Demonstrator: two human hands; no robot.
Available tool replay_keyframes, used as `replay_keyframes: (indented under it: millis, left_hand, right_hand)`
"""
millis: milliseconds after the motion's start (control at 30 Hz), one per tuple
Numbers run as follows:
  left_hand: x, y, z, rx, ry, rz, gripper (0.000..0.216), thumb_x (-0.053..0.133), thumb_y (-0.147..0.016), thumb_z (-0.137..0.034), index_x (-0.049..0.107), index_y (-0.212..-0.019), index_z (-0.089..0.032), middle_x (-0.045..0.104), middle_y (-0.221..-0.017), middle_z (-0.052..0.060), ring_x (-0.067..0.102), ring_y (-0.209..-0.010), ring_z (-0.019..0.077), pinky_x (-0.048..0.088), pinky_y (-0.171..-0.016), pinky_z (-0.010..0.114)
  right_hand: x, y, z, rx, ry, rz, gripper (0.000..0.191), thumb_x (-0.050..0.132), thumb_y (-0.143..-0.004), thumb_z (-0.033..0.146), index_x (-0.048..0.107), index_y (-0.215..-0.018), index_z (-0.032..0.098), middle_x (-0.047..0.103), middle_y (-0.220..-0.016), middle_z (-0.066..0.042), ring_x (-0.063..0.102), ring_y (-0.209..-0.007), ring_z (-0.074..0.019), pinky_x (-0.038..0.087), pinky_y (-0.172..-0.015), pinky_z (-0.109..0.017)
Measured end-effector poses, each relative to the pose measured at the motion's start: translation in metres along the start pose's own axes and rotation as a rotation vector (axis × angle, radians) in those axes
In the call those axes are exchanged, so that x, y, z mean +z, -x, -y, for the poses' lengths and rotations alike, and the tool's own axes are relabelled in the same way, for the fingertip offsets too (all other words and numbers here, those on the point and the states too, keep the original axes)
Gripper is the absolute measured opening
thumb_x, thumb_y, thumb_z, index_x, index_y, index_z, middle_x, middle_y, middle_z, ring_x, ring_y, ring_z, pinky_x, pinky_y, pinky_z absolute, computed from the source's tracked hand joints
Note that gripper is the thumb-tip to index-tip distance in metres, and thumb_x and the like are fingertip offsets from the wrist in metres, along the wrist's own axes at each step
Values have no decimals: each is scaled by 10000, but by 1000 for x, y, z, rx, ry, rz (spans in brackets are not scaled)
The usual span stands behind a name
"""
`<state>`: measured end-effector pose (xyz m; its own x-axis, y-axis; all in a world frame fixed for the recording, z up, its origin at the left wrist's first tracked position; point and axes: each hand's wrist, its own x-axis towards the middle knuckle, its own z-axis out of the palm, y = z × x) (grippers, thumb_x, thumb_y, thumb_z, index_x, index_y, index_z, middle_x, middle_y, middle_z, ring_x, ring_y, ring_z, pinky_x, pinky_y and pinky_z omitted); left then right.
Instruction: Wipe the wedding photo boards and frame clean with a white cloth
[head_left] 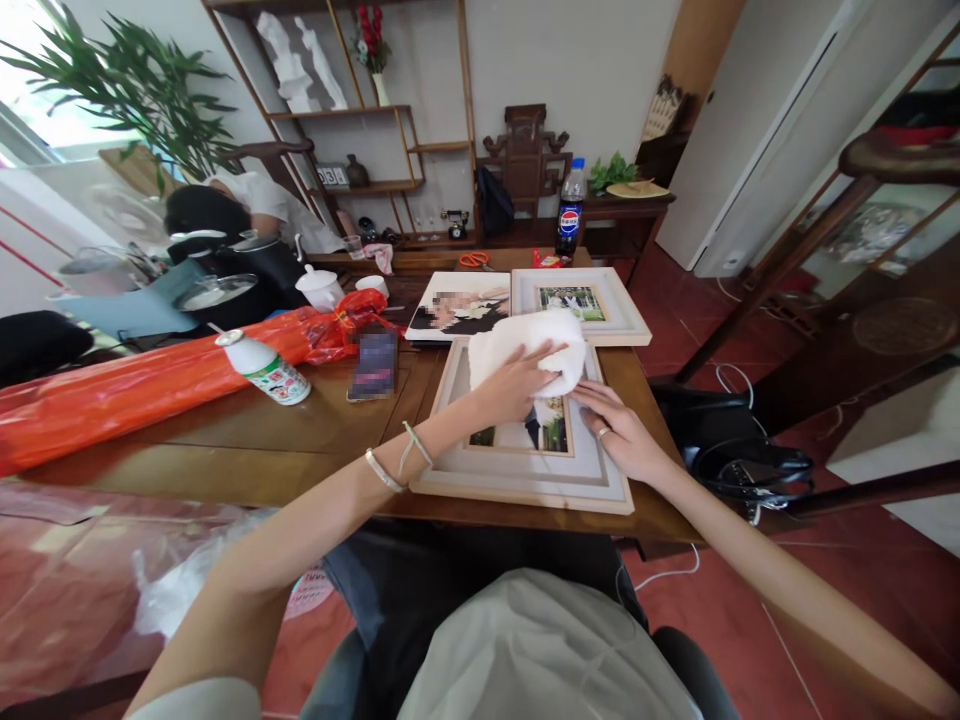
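Note:
A framed photo (525, 490) with a pale wooden border lies flat on the table in front of me. My left hand (517, 385) is on a folded white cloth (525, 340), which covers the upper part of this frame; its fingers stretch over the cloth and press into it. My right hand (619, 430) rests across the frame's right side, fingers extended flat, their tips beside the cloth's lower right edge. Behind them, a second framed photo (637, 325) and a photo panel (457, 305) lie side by side.
On the wooden table (337, 450) to the left are a phone (373, 365), a white bottle (262, 368) lying tilted and a long red plastic-wrapped bundle (150, 385). Farther back are orange scissors (474, 261), a cola bottle (571, 210) and a white teapot (319, 287). Another person (247, 195) bends at far left.

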<state>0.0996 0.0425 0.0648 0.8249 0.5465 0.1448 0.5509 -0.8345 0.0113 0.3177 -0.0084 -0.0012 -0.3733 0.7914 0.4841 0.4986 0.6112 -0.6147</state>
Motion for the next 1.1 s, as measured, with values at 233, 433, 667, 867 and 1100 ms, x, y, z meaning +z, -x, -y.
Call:
replay_keyframes:
  millis: [233,433,667,867,1100]
  left_hand:
    - [7,-22,0,58,31,41,444,434,-666,77,617,-990,-167,539,-1374,89,325,-1392,177,291,-1109,433]
    - [-9,18,16,-21,-79,122,445,438,-708,64,611,-1056,-153,499,-1404,130,336,-1386,212,307,-1086,466]
    - [-36,86,36,-196,-87,246,527,380,-649,96,615,-1047,-157,583,-1315,106,316,-1395,204,317,-1095,448]
    - [-36,109,-42,-145,-17,260,494,485,-711,17,622,-1130,-206,355,-1507,114,259,-1415,291,305,-1089,530]
    - [-13,77,-102,-93,-6,139,275,511,-879,-217,646,-1115,-170,264,-1537,166,233,-1412,360,285,-1076,600]
  right_hand:
    - [-3,-1,4,7,15,20,543,408,-841,65,553,-1310,295,567,-1334,-21,423,-1304,-261,361,-1085,-533]
    - [-2,-2,4,-8,-32,-5,520,406,-853,84,554,-1308,286,548,-1363,-27,426,-1318,-232,334,-1112,-527]
    - [-2,-3,5,20,-45,-7,483,428,-860,107,573,-1285,283,559,-1354,-25,431,-1320,-216,330,-1120,-512]
    - [-1,-2,11,121,-64,-129,385,513,-848,140,637,-1190,264,588,-1317,-39,491,-1272,-209,345,-1115,-476]
    - [0,-1,15,159,-72,-187,324,553,-835,160,674,-1122,248,595,-1309,-50,514,-1252,-221,365,-1099,-460]
